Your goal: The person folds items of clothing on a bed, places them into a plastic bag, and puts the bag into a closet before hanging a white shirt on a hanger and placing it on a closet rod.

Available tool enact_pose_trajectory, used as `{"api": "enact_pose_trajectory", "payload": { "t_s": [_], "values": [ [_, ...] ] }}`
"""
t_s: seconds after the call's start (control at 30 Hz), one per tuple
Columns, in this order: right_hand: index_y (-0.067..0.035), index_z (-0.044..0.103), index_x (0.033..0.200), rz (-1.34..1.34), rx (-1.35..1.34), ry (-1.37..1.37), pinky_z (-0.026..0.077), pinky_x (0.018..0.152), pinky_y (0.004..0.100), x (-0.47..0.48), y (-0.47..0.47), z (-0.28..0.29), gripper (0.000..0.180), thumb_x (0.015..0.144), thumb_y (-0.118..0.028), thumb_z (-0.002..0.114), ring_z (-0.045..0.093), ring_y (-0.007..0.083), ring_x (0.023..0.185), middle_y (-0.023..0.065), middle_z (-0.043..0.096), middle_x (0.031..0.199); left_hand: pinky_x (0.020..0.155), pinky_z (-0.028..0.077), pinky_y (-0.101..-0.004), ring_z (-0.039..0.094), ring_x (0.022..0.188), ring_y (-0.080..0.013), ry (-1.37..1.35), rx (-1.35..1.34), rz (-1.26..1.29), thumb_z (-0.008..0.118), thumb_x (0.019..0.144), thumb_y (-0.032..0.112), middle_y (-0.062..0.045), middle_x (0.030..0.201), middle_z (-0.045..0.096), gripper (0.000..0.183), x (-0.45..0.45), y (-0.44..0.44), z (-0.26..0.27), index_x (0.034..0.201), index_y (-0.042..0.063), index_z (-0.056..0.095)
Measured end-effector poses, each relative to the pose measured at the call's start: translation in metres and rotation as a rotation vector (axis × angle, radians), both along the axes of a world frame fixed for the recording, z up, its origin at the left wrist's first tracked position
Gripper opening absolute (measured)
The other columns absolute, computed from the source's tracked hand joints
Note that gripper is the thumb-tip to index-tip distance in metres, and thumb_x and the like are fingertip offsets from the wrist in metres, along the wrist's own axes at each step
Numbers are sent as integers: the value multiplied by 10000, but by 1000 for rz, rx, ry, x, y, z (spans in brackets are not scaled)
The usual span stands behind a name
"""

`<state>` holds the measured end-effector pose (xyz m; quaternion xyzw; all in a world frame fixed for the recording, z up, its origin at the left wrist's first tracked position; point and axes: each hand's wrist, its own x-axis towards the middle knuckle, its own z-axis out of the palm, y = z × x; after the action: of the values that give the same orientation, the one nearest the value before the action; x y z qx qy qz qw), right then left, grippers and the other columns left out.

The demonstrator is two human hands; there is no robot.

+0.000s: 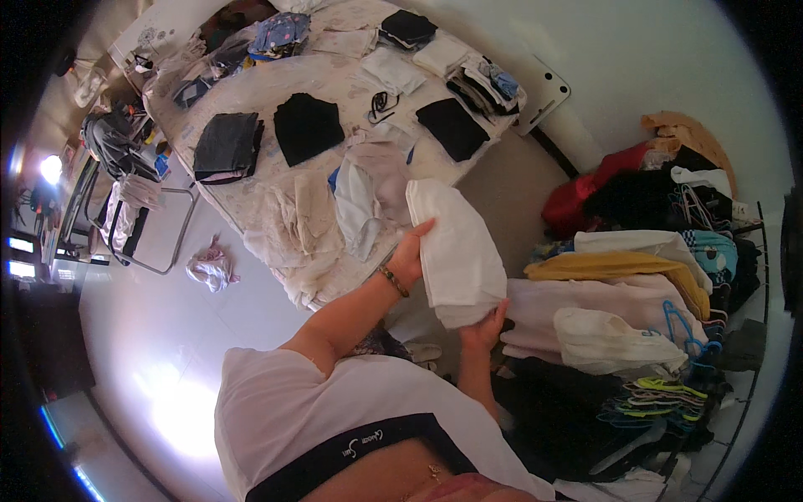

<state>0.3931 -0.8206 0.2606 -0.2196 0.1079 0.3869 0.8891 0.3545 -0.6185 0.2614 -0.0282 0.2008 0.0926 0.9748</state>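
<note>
A folded white garment (461,251) is held up in front of me, near the bed's right edge. My left hand (411,254), with a beaded bracelet at the wrist, grips its left side. My right hand (483,327) supports its lower end, the thumb against the cloth. Just beyond, a loose heap of pale shirts (370,188) lies at the corner of the bed (238,78), with a crumpled cream cloth (295,210) beside it. Folded black garments (309,128), (453,128) and a dark grey folded stack (227,147) rest farther in on the bed.
Clothes hang on a rack (762,251) at my right, among them a yellow garment (618,267). Several hangers (665,398) cluster low on it. A metal-framed chair (179,235) stands left of the bed, near a crumpled cloth (213,267) on the floor.
</note>
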Motion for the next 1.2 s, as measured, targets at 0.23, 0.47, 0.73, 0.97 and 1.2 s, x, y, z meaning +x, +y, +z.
{"api": "enact_pose_trajectory", "payload": {
  "t_s": [0.23, 0.47, 0.73, 0.97, 1.2],
  "values": [
    [-45, 371, 1271, 17, -411, -235, 355, 952, 390, 53, 54, 28, 500, 840, -199, 572, 429, 254, 1130, 95, 422, 1267, 920, 411, -418, 534, 1017, -298, -62, 28, 51, 509, 857, 219, -171, 1140, 533, 425, 52, 25, 15, 1198, -23, 430],
    [-2, 415, 1224, -22, -673, -582, 375, 913, 335, 160, 99, 33, 478, 793, -74, 608, 480, 215, 1048, 102, 491, 1176, 915, 420, -419, 535, 1018, -294, -211, 127, 208, 530, 847, 172, -164, 1137, 534, 411, 128, 94, -12, 1191, -29, 431],
    [23, 432, 1198, 268, -721, -790, 399, 881, 331, 264, 175, 77, 432, 793, -35, 571, 506, 217, 1020, 111, 509, 1148, 918, 430, -378, 526, 1038, -257, 62, 223, 195, 518, 868, 138, -140, 1133, 533, 344, 193, 161, -100, 1163, -24, 446],
    [3, 418, 1217, 458, -680, -644, 433, 852, 389, 334, 292, 63, 453, 801, -62, 585, 520, 263, 1025, 136, 511, 1149, 803, 466, -354, 567, 861, -231, 356, 121, 570, 511, 864, 147, -120, 931, 597, 209, 121, 194, -157, 997, -14, 526],
    [-27, 389, 1250, 586, -505, -734, 411, 872, 421, 379, 489, 3, 482, 806, -49, 575, 462, 296, 1096, 138, 455, 1220, 852, 428, -352, 505, 1030, -249, 755, 13, 1072, 493, 874, 240, -128, 1117, 528, 321, 8, 185, -214, 1129, 47, 467]
  ]
}}
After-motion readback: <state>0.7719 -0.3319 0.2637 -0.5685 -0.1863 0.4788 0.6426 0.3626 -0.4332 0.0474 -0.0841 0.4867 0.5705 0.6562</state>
